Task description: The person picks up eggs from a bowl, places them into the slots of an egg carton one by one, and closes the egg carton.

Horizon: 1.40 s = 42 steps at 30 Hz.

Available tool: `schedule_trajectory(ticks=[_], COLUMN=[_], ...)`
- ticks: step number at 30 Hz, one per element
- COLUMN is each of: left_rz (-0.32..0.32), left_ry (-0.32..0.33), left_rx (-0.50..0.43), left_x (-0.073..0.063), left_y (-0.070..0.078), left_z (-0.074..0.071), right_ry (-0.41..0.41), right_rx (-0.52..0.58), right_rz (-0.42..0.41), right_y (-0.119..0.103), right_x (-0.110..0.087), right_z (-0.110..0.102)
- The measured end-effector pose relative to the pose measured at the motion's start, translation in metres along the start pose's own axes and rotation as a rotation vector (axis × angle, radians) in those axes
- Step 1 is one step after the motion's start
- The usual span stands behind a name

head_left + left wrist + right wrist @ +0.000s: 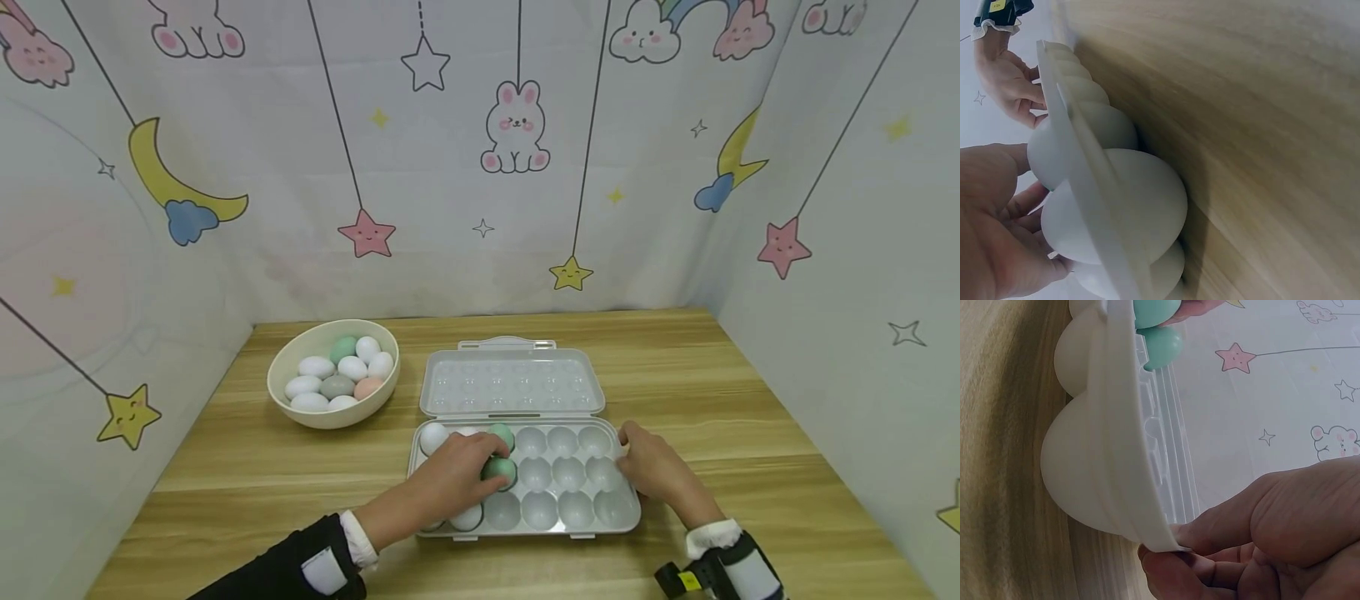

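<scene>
A white plastic egg carton lies open on the table, its lid folded back. My left hand reaches over its left part and holds a green egg between thumb and fingers, in the middle row. Just behind sits another green egg. White eggs fill cups on the left, some hidden by the hand. At the carton's right edge my right hand grips the rim; the right wrist view shows thumb and fingers pinching the corner.
Left of the carton, a cream bowl holds several white eggs, plus green, grey and peach ones. The clear lid lies flat behind the carton. Wooden table shows around them, with a printed curtain at the back and sides.
</scene>
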State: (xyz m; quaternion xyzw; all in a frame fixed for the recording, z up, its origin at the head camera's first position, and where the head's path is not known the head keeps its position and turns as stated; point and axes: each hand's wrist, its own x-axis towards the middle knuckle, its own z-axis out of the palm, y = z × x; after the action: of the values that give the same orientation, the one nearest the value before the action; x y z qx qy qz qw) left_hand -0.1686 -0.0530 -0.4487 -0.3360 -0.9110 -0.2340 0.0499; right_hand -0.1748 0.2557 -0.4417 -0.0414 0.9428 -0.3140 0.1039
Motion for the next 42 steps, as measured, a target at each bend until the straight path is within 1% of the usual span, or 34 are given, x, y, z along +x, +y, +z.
schedule_trajectory(ticks=[5, 14, 18, 21, 26, 32, 34, 38, 42], left_rz=[0.027, 0.033, 0.042, 0.051, 0.036, -0.009, -0.015, -0.039, -0.069], left_ry=[0.019, 0.033, 0.052, 0.072, 0.073, 0.042, 0.056, 0.106, 0.167], left_rx=[0.057, 0.063, 0.068, 0.049, 0.030, 0.024, 0.045, 0.111, 0.130], left_x=[-0.001, -0.004, -0.005, -0.007, -0.010, -0.017, -0.020, -0.025, -0.028], left_y=[0.001, 0.000, 0.001, 0.001, 0.000, -0.004, -0.007, -0.015, -0.029], left_z=[0.001, 0.001, -0.003, -0.010, -0.027, -0.061, -0.075, -0.102, -0.127], right_ry=[-0.004, -0.005, -0.006, -0.006, -0.004, -0.018, -0.027, -0.046, -0.064], right_rx=[-0.006, -0.002, 0.000, -0.010, -0.026, -0.009, -0.002, -0.009, -0.013], right_rz=[0.001, 0.003, 0.003, 0.005, 0.011, 0.026, 0.029, 0.033, 0.046], right_y=[-0.001, -0.003, -0.002, -0.003, -0.005, -0.008, -0.009, -0.012, -0.014], right_x=[0.000, -0.001, -0.001, -0.001, 0.000, 0.001, 0.001, 0.002, 0.003], right_z=[0.000, 0.000, 0.001, 0.001, 0.000, -0.003, -0.004, -0.006, -0.006])
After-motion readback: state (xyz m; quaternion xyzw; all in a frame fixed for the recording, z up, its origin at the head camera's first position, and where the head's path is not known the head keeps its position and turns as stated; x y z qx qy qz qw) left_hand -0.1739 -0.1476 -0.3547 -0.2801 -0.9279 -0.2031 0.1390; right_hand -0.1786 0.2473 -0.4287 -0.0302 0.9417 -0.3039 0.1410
